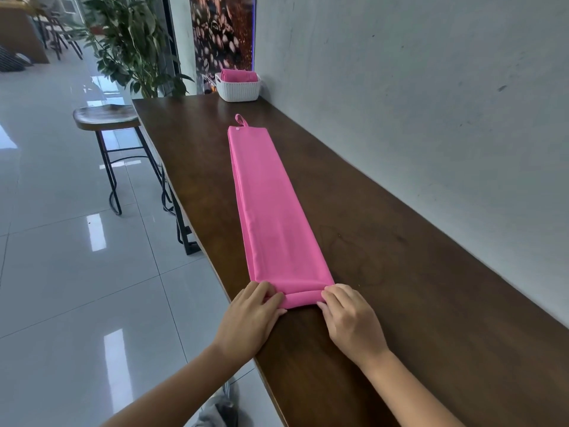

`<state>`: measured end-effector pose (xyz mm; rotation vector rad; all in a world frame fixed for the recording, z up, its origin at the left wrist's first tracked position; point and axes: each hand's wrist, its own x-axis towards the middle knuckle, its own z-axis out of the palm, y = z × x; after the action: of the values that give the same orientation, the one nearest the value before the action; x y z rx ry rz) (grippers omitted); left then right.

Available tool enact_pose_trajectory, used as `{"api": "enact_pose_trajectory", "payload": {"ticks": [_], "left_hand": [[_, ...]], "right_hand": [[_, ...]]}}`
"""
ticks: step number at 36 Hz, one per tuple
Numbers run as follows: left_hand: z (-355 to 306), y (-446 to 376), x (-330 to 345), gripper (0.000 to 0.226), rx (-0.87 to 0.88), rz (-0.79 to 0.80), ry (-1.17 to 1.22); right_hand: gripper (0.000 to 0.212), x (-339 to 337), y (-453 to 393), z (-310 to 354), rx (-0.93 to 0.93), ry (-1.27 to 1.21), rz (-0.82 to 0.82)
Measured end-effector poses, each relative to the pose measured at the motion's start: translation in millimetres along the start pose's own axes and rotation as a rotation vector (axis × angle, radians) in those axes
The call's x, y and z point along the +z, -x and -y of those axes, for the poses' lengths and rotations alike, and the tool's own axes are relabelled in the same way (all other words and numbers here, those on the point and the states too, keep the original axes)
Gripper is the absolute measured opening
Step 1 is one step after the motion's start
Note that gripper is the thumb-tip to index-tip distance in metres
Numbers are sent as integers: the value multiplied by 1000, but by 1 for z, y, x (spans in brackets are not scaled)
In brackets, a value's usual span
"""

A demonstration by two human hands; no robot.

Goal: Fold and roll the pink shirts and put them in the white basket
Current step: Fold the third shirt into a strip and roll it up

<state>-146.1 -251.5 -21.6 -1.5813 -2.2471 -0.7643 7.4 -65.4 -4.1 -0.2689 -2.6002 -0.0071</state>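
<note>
— Since the wall runs close along my three o'clock side, how much room have I got?

— The wooden counter (pixel 400 272) stretches bare toward twelve; its edge drops off at nine, beside my left hand (pixel 251 318).

— What's hard to make out?

— The pink rolls in the white basket (pixel 238 89), far at twelve.

— And the pink shirt (pixel 271 204)?

— A long folded strip, near end rolled. My left hand and right hand (pixel 351 322) pinch that roll, fingers curled on it.
</note>
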Motion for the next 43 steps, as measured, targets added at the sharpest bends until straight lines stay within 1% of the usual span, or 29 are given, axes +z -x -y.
{"api": "enact_pose_trajectory", "payload": {"ticks": [4,8,10,12,15,18,21,22,25,28,30,32,36,37,38,41,43], "left_hand": [[-2,-4,-2,33,-27,-22,-29],[-3,-10,-3,36,-81,-39,-38],[-3,-13,-3,37,-142,-36,-15],[-3,-16,-4,37,-216,-14,30],[-2,-18,-9,25,-329,53,133],[-2,-19,-17,19,-440,131,197],[0,-16,-24,22,-526,170,221],[1,-14,-26,23,-559,185,225],[2,-11,-34,25,-658,234,236],[-1,-13,-42,26,-726,236,241],[-5,-14,-44,25,-722,198,185],[-10,-13,-40,22,-670,116,113],[-15,-5,-22,12,-397,-114,-17],[-16,-3,-18,8,-321,-147,-32],[-16,-1,-16,4,-258,-161,-38],[-16,5,-12,20,-154,-131,-52],[-16,9,-11,23,-128,-113,-54]], "right_hand": [[36,-1,-1,-2,20,-26,25],[20,3,-6,-5,84,-49,42],[19,4,-8,-5,104,-67,44],[15,3,-10,-3,119,-89,40],[12,1,-12,0,169,-140,60],[19,-1,-13,4,248,-233,116],[35,-4,-14,10,310,-317,176],[36,-4,-15,11,323,-340,193],[20,-5,-16,16,399,-404,260],[17,-8,-22,21,513,-491,319],[14,-8,-25,24,584,-536,283],[13,-5,-27,26,637,-565,217],[14,2,-30,28,657,-549,183],[14,3,-31,28,663,-530,177],[15,3,-32,29,663,-503,166],[17,6,-35,31,583,-351,100],[17,8,-36,32,503,-259,64]]}}
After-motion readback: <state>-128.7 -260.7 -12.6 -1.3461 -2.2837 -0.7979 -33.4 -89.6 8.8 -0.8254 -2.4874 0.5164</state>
